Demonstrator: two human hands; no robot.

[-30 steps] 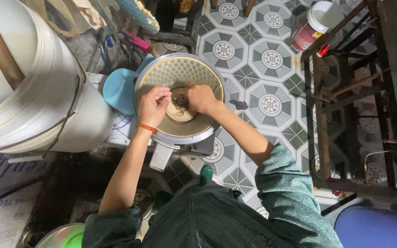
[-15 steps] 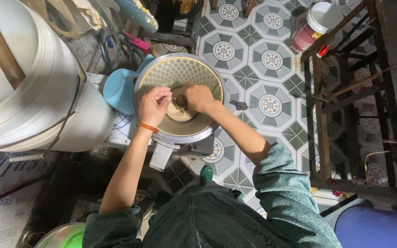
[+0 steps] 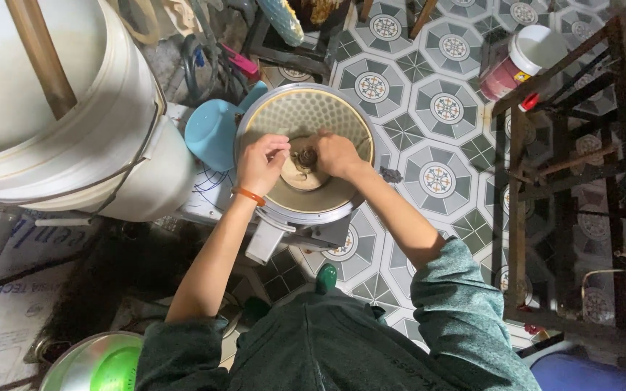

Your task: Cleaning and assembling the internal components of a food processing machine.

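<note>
A: Bowl [image 3: 306, 210], round, metal-rimmed, perforated beige lining, standing on a grey machine base [image 3: 277, 235]. Landmark for all entries. Contents?

B: Item one: small dark knurled hub [image 3: 306, 156] at the bowl's centre, on a tan centre plate [image 3: 300, 177]. Item two: left hand [image 3: 261, 163], inside the bowl just left of the hub, fingers curled narrow and pinching at the edge of the centre plate; orange band on its wrist. Item three: right hand [image 3: 336, 154], inside the bowl just right of the hub, fingers bent in close against the hub. Whether it truly grips the hub, I cannot tell; the knuckles hide the tips.

A: Surroundings?

B: Left of the bowl, touching its rim: a light blue scoop [image 3: 213, 132]. Further left: a large white drum [image 3: 67, 123] with a wooden pole standing in it. Well to the right of the bowl: a dark metal frame [image 3: 566, 181], with a white-lidded red tub [image 3: 522, 61] near its top. Beneath the bowl: patterned floor tiles [image 3: 436, 177].

A: Handling note for the work at the hub?

B: In my judgement: one hand steadies the centre plate so it cannot spin while the other works the hub squarely, straight over the centre, without tilting. Fingertips are best kept off the perforated lining, which looks likely to scrape.
</note>
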